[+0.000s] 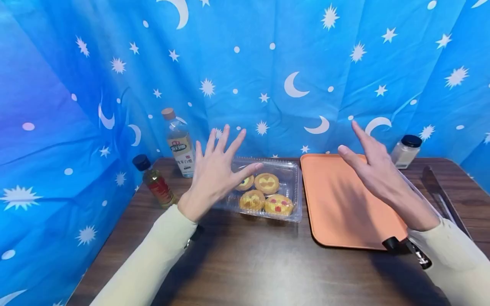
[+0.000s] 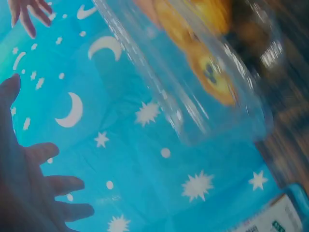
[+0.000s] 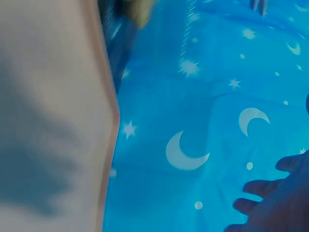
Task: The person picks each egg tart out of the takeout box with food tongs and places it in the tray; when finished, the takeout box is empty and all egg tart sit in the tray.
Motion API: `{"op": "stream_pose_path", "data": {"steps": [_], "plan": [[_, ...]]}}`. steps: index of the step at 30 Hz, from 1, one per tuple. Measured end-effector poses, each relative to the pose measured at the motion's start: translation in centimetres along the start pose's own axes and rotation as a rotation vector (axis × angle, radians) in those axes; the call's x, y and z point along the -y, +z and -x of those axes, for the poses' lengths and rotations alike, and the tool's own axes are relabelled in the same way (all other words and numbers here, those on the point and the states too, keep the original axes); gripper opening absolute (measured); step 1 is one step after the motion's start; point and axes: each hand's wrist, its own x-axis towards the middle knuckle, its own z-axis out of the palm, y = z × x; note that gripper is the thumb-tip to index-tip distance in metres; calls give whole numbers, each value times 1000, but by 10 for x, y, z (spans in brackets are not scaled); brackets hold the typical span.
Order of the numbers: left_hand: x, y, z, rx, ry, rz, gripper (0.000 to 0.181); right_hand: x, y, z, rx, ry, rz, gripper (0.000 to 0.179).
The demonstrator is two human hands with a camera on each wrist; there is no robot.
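My left hand [image 1: 214, 172] hovers with spread fingers over the left side of a clear plastic box [image 1: 294, 170], touching nothing that I can make out. Inside the box several small round tarts [image 1: 266, 183] with patterned tops show through the lid; the hand hides the box's left part. Above an orange tray [image 1: 325, 225] my right hand [image 1: 383, 176] is held up, fingers extended, casting a shadow on the tray. Spread fingers of the left hand [image 2: 34, 179] also show in the left wrist view, apart from the box [image 2: 188, 116].
A small dark-capped bottle [image 1: 157, 182] and a taller clear labelled bottle [image 1: 181, 148] stand at the left. Behind the tray's right corner is a black-lidded jar [image 1: 406, 151]. A knife [image 1: 440, 191] lies to the tray's right. A blue patterned cloth [image 1: 260, 85] hangs behind the wooden table [image 1: 260, 259].
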Motion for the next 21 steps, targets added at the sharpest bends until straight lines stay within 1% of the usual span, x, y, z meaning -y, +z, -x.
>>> {"op": "stream_pose_path", "data": {"steps": [3,6,10,14,16,19,21], "plan": [[-9,1,5,-46,23,36,93,4,-3,7,47,58,-166,70],[-17,4,9,-97,66,91,88,5,-3,12,85,108,-334,69],[-24,10,17,-171,130,191,76,-1,4,17,129,154,-535,72],[-29,19,21,-267,197,300,64,-10,13,22,147,189,-682,73],[-31,23,22,-298,222,345,60,-14,18,24,147,187,-768,71],[-34,28,26,-309,253,410,56,-20,27,26,144,171,-949,54],[-35,31,28,-305,281,453,53,-24,32,27,171,147,-1087,39]]}}
